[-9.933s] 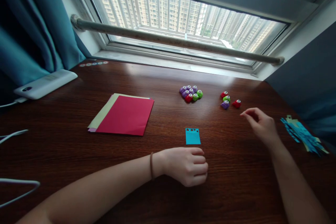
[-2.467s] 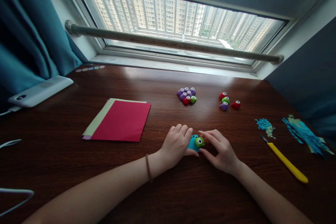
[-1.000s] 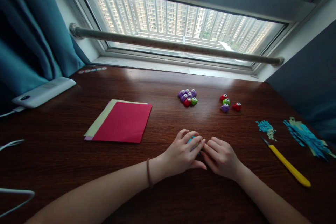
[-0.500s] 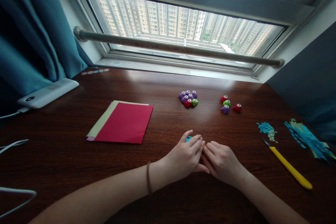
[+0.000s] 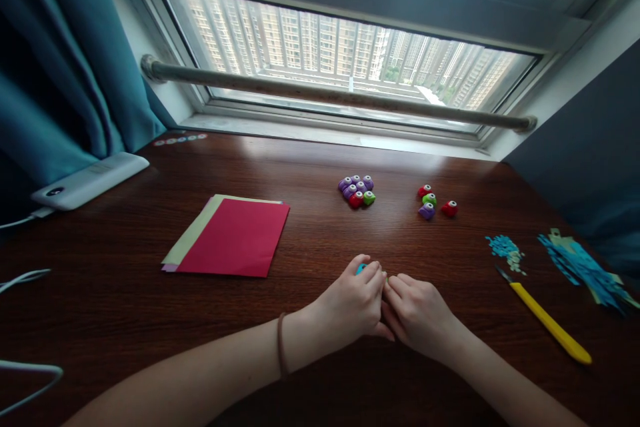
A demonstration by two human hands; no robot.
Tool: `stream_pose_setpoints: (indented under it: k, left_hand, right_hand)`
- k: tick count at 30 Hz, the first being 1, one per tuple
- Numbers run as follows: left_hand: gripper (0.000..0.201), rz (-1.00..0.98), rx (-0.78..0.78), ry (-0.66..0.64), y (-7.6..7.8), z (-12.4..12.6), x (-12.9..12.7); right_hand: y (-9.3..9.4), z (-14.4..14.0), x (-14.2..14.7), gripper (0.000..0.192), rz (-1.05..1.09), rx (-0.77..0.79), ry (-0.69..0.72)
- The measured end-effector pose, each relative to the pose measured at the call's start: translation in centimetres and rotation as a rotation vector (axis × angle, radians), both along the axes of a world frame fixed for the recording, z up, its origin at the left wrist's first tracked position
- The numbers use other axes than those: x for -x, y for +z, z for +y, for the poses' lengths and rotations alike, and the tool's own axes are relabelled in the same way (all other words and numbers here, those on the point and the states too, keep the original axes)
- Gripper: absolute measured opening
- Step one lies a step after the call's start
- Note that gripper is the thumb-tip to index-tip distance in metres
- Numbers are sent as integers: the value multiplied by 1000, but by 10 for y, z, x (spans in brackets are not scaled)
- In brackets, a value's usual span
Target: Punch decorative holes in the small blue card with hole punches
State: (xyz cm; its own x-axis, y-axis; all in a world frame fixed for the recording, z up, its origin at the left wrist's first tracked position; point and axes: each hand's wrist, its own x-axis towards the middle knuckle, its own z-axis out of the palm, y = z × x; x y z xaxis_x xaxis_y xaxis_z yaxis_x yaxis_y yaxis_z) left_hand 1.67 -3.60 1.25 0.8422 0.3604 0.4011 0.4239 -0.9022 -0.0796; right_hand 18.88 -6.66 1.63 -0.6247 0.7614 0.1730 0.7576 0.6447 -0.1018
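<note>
Close together over the front middle of the table, my two hands touch at the fingertips. My left hand (image 5: 356, 300), with a brown band at its wrist, is curled around a small blue piece (image 5: 361, 268); only a bit of it shows above the fingers, and its full shape is hidden. My right hand (image 5: 420, 310) is closed, its fingers pressed together against the left fingertips. A tiny greenish speck shows where the fingers meet, but what the right hand pinches is hidden.
Red paper (image 5: 233, 237) tops a stack at left. Small one-eyed coloured figures (image 5: 357, 191) cluster behind my hands, with several more figures (image 5: 428, 200) to their right. Further right lie a yellow-handled craft knife (image 5: 550, 323), blue snippets (image 5: 503, 245) and paper strips (image 5: 585, 270). A white power bank (image 5: 93, 180) sits left.
The view has shifted slightly. Both hands stay together in nearly the same pose, with only small finger movements around the blue piece.
</note>
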Motion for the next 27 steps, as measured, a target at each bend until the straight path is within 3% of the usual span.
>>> stream_pose_setpoints:
  k: [6, 12, 19, 23, 27]
  left_hand:
    - [66, -41, -21, 11, -6, -1, 1]
    - [48, -240, 186, 2, -13, 8, 10]
    - [89, -122, 326, 173, -26, 17, 10]
    - [83, -57, 402, 219, -33, 20, 9]
    - [74, -87, 454, 200, -26, 20, 10]
  right_hand:
    - [-5, 2, -3, 14, 53, -37, 33]
    - [-9, 5, -11, 12, 177, -16, 20]
    - [-9, 13, -16, 26, 445, 54, 35]
    - [-4, 22, -28, 24, 508, 182, -6]
    - [4, 29, -42, 23, 601, 226, -106]
